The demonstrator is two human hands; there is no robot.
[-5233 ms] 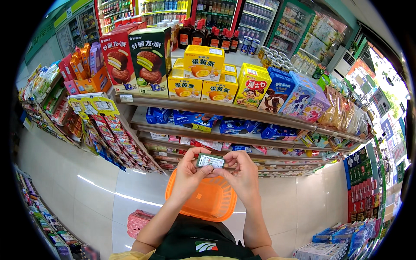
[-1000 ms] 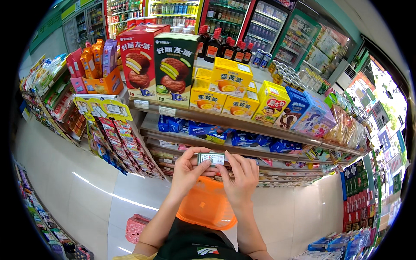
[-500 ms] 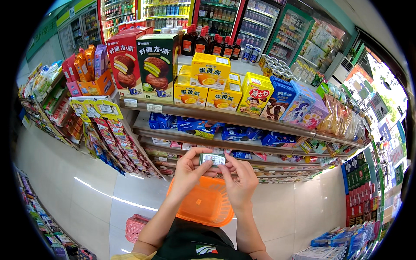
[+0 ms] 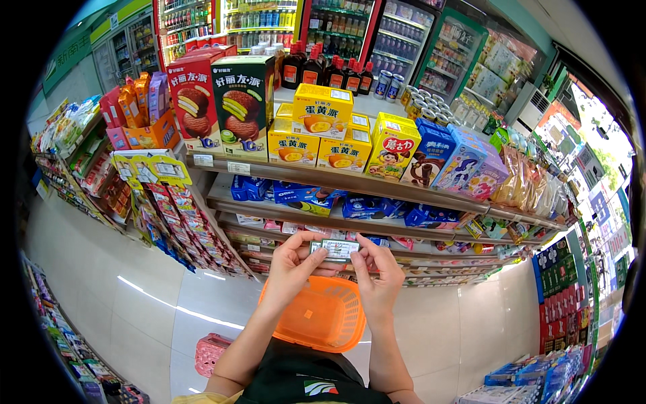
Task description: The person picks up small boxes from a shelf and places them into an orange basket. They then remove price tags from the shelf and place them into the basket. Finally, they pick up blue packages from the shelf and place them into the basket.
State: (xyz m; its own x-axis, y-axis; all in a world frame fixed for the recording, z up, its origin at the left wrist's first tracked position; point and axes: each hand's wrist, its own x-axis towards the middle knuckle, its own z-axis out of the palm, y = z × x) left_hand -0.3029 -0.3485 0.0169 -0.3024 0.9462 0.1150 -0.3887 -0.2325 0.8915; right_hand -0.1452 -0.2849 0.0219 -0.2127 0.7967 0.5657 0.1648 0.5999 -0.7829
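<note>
A small white price tag with a green edge (image 4: 339,251) is held up between my two hands, in front of the snack shelf. My left hand (image 4: 299,259) pinches its left end, with the thumb on its face and the fingers behind. At the tag's right end, my right hand (image 4: 378,269) grips the edge between thumb and fingers. Beneath both hands an orange plastic basket (image 4: 316,313) is seen from above, with nothing in it but a small pale patch on its bottom.
Boxed pies (image 4: 328,110) and other snack boxes line the shelf's top, with price tags on the shelf edge (image 4: 239,167). Blue biscuit packs (image 4: 309,196) lie one level lower. On the left hangs a rack of small packets (image 4: 178,209). A pink stool (image 4: 212,353) stands on the floor.
The price tag has shifted slightly right and more of its face shows. My right hand has moved a little outward, to the tag's right end. The left hand has hardly moved.
</note>
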